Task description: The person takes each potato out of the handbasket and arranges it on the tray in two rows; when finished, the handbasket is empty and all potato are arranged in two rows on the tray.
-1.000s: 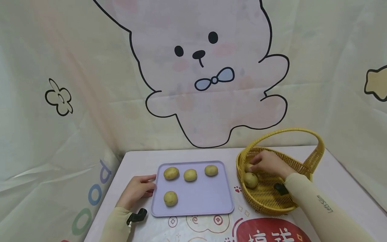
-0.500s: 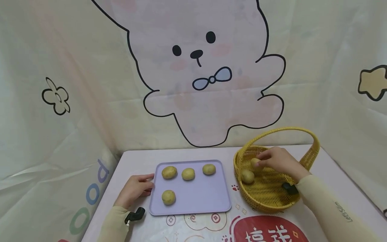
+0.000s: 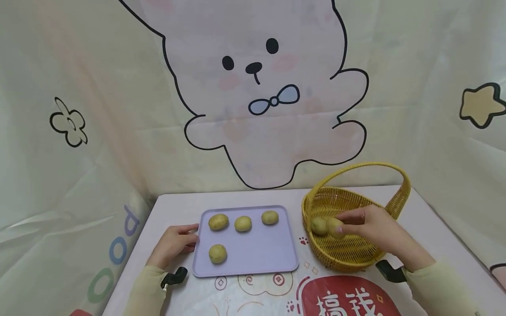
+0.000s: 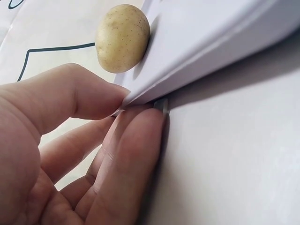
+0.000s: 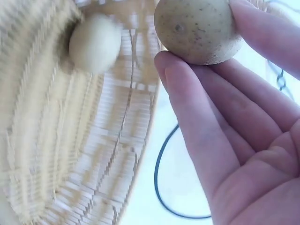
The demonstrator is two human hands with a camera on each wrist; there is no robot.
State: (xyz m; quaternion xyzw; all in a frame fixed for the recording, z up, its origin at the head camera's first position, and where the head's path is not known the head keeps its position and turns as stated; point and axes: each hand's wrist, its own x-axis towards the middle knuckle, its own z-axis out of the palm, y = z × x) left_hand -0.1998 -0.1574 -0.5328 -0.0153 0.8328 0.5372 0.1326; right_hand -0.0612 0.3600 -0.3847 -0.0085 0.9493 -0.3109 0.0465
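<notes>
My right hand (image 3: 377,226) pinches a potato (image 3: 334,229) between thumb and fingers, over the yellow wicker basket (image 3: 348,260). In the right wrist view this potato (image 5: 199,30) is lifted clear of the weave. Another potato (image 3: 319,225) lies inside the basket on its left side. My left hand (image 3: 171,243) grips the left rim of the lilac tray (image 3: 261,262), thumb on the edge and fingers below it in the left wrist view. On the tray, three potatoes form a back row, including the left one (image 3: 218,222), and one potato (image 3: 218,253) sits front left.
The basket's tall arched handle (image 3: 365,164) rises above its opening. Both wrists wear a dark camera mount, such as the left one (image 3: 175,277). A white table (image 3: 182,208) with a red printed patch (image 3: 348,294) carries everything; a printed cloth stands behind.
My right hand has lifted a potato out of the basket's bottom and drawn it nearer and to the right. The left hand stays at the tray's edge. The whole head view has shifted slightly.
</notes>
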